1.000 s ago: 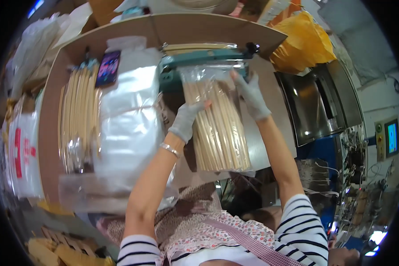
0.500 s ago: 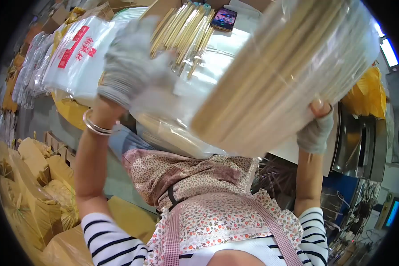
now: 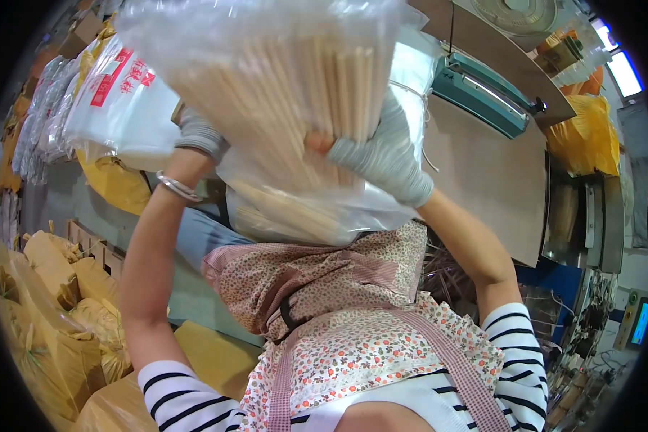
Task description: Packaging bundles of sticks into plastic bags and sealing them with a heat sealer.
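A large clear plastic bag of pale wooden sticks point(image 3: 288, 93) is raised in front of me, tilted and a little blurred. My right hand point(image 3: 378, 155), in a grey glove with bare fingertips, grips its lower right side. At the bag's left edge is my left hand point(image 3: 200, 133), also gloved; its fingers are hidden behind the bag. Beneath, close to my apron, lies another clear bag of sticks point(image 3: 288, 212).
A teal bench sealer point(image 3: 482, 93) stands on a brown board point(image 3: 482, 173) to the right. White printed plastic sacks point(image 3: 126, 101) are stacked at the left. Yellow bags point(image 3: 65, 317) crowd the lower left. A small lit screen point(image 3: 641, 322) is at the far right.
The raised bag has moved left, uncovering the sealer and board and hiding the phone and stick packets. My right hand moved left with it; my left hand is now at its edge.
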A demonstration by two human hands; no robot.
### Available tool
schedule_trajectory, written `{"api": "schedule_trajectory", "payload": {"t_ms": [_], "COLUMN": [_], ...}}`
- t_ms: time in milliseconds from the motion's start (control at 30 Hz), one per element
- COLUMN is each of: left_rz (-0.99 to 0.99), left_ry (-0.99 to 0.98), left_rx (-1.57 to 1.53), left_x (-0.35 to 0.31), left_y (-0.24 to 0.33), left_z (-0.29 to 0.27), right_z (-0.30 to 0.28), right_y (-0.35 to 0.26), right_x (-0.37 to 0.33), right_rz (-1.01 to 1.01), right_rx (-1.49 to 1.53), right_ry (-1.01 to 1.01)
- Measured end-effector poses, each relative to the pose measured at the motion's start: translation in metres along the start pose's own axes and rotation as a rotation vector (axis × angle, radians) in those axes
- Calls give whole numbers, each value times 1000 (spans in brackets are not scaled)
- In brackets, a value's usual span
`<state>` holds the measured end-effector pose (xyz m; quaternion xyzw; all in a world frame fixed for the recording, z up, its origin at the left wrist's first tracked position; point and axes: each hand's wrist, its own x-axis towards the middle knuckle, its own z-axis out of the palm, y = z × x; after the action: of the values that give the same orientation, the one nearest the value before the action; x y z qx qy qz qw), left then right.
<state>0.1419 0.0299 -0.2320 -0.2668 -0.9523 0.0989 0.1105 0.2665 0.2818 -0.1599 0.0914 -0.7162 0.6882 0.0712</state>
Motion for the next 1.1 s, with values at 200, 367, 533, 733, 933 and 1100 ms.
{"api": "schedule_trajectory", "payload": {"t_ms": [200,367,533,733,933,1100], "left_rz": [122,-481,-662,-678,-577,-638], "left_ry": [729,464,534,271,368,247], "left_rx": [-138,-848,-1020,-1262,-1606,-2032], "left_x": [-54,-102,-122,-113,-97,-99], "left_y": [31,52,39,4,9,17], "left_z": [-57,-92,-82,-77,-43,-58], "right_z": [-30,21,38,-54,-53,-27], "right_y": [45,85,88,37,48,11], "right_x": [-31,-62,-23,-93,-151,-148], "right_rz": [228,153,654,-362,690,890], "right_rx": [-422,-939,-186,-669,-532,-166], "right_ry": [-496,-787,-881,-363,-42,182]}}
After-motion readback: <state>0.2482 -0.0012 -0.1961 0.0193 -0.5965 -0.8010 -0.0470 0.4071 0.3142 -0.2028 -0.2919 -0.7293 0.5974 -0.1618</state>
